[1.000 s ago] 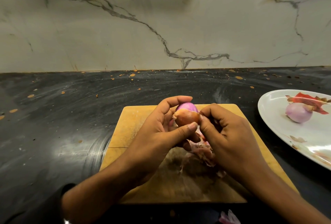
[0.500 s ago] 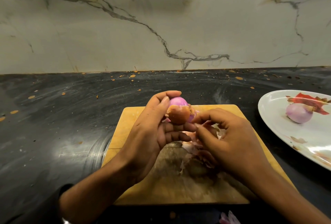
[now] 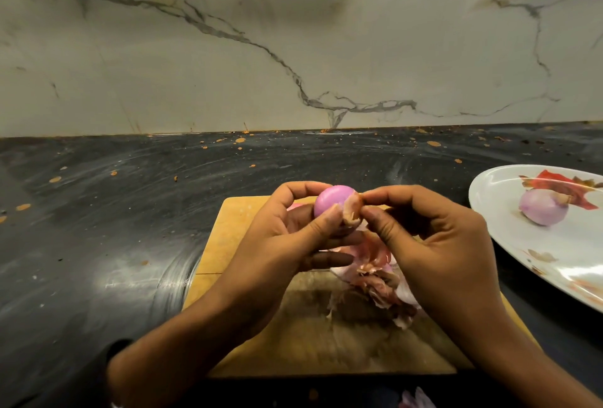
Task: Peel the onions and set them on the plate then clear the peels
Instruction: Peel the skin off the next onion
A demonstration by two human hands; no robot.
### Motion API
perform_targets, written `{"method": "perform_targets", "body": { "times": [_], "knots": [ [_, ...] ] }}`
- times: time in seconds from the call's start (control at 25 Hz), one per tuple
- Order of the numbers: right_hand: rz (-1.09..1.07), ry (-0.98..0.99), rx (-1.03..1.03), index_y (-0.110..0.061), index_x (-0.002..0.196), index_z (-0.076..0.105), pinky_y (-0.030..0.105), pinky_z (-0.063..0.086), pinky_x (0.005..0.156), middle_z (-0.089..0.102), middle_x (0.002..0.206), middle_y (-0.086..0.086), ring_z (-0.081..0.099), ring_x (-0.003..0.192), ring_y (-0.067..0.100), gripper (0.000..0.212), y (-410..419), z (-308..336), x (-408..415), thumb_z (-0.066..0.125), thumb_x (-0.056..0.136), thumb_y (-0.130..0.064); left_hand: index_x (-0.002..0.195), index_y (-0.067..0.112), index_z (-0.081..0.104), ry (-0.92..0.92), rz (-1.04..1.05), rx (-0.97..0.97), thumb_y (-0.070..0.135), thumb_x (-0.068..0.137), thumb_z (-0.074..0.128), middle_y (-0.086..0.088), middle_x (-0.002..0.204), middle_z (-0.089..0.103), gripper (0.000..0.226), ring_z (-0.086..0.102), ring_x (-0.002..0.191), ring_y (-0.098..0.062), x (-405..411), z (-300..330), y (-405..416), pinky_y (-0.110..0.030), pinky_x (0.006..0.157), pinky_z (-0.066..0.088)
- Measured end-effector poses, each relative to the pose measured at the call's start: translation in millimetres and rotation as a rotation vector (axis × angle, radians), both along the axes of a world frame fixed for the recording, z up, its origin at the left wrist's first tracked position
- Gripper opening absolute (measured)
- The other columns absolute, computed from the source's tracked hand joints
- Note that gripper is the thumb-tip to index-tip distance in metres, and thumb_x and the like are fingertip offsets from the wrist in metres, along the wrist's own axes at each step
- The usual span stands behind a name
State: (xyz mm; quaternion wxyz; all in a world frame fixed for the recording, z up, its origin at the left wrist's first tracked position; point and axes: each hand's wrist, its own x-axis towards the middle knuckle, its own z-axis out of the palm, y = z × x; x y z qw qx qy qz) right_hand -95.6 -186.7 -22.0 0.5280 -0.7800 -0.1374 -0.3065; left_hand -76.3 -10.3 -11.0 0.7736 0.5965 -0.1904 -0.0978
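Observation:
My left hand [image 3: 280,244] grips a small pink onion [image 3: 331,200] above the far end of a wooden cutting board [image 3: 228,231]. Most of the onion shows smooth and pink. A brown flap of skin [image 3: 351,211] still clings to its right side, and my right hand [image 3: 437,244] pinches that flap between thumb and forefinger. A heap of loose peels [image 3: 372,283] lies on the board under my hands. On the white plate [image 3: 496,208] at the right sits one peeled onion [image 3: 543,210].
The board lies on a dark stone counter [image 3: 114,228] flecked with orange spots, backed by a marble wall [image 3: 293,48]. The plate has red leaf decoration [image 3: 554,179] and runs off the right edge. A pink scrap [image 3: 417,399] lies at the counter's near edge.
The onion has been turned in my left hand, so more bare pink surface faces up. My right hand rose from the peel heap and took hold of the remaining brown skin.

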Motion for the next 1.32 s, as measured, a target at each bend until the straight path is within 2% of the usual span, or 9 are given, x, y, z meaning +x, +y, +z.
{"method": "perform_targets", "body": {
  "times": [0.16,0.32,0.52,0.68,0.76,0.88,0.96,1.12,1.32],
  "knots": [
    [0.043,0.058,0.094,-0.022,0.096,0.078,0.029,0.060,0.072,0.077,0.088,-0.008,0.074,0.084,0.015,0.011,0,1,0,0.071,0.087,-0.024,0.124,0.017,0.054,-0.084,0.013,0.074,0.016,0.080,0.068,-0.007,0.107,0.074,0.046,0.074,0.091,-0.029,0,-2,0,-0.027,0.064,0.059],
    [0.110,0.103,0.060,-0.027,0.103,0.076,0.024,0.061,0.071,0.076,0.094,-0.011,0.074,0.086,0.009,0.028,4,5,-4,0.074,0.077,-0.037,0.128,0.020,0.059,-0.088,-0.005,0.066,0.013,0.078,0.069,0.001,0.110,0.073,0.052,0.073,0.096,-0.023,0,-1,0,-0.028,0.072,0.060],
    [0.061,0.072,0.030,-0.022,0.100,0.079,0.017,0.058,0.078,0.077,0.092,-0.017,0.072,0.089,-0.002,0.023,1,0,1,0.081,0.078,-0.014,0.126,0.017,0.061,-0.094,0.014,0.035,0.013,0.080,0.068,-0.011,0.114,0.072,0.047,0.070,0.102,-0.028,4,-6,-1,-0.037,0.085,0.060],
    [0.044,0.098,-0.034,-0.023,0.097,0.080,0.019,0.058,0.076,0.078,0.087,-0.017,0.072,0.086,-0.003,0.017,-2,-1,4,0.079,0.081,-0.016,0.121,0.015,0.063,-0.074,0.034,0.029,0.009,0.077,0.070,-0.012,0.112,0.072,0.045,0.070,0.100,-0.028,4,-7,0,-0.038,0.088,0.059],
    [0.048,0.108,-0.048,-0.025,0.090,0.081,0.018,0.057,0.069,0.077,0.081,-0.016,0.072,0.078,0.001,0.012,-3,-1,3,0.078,0.083,-0.017,0.119,0.015,0.064,-0.074,0.050,0.043,0.007,0.076,0.071,-0.011,0.112,0.072,0.045,0.070,0.102,-0.031,5,-8,0,-0.036,0.085,0.060],
    [0.043,0.117,-0.071,-0.027,0.081,0.079,0.019,0.054,0.059,0.074,0.072,-0.014,0.070,0.068,0.008,0.011,-5,-2,3,0.078,0.084,-0.016,0.118,0.015,0.066,-0.099,0.064,0.074,0.002,0.074,0.074,-0.009,0.115,0.071,0.047,0.072,0.100,-0.026,6,-9,1,-0.030,0.081,0.060],
    [0.042,0.115,-0.062,-0.029,0.084,0.078,0.023,0.058,0.061,0.074,0.073,-0.014,0.071,0.069,0.008,0.014,-5,-2,3,0.077,0.084,-0.015,0.117,0.014,0.066,-0.101,0.068,0.075,0.002,0.072,0.075,-0.008,0.114,0.072,0.048,0.072,0.099,-0.024,6,-8,1,-0.029,0.081,0.059],
    [0.060,0.101,-0.041,-0.031,0.101,0.075,0.020,0.060,0.067,0.076,0.081,-0.018,0.073,0.077,-0.001,0.025,-1,-1,0,0.076,0.085,-0.011,0.115,0.013,0.066,-0.115,0.081,0.072,0.002,0.069,0.075,-0.005,0.111,0.073,0.048,0.073,0.096,-0.022,5,-8,1,-0.026,0.078,0.059],
    [-0.080,-0.002,-0.190,-0.030,0.088,0.076,0.016,0.054,0.059,0.073,0.070,-0.015,0.070,0.072,0.004,0.024,-1,2,2,0.076,0.083,-0.006,0.116,0.007,0.065,-0.139,0.062,0.088,-0.001,0.067,0.077,-0.011,0.114,0.072,0.051,0.072,0.101,-0.024,0,-11,-5,-0.028,0.083,0.058]
  ]
}}
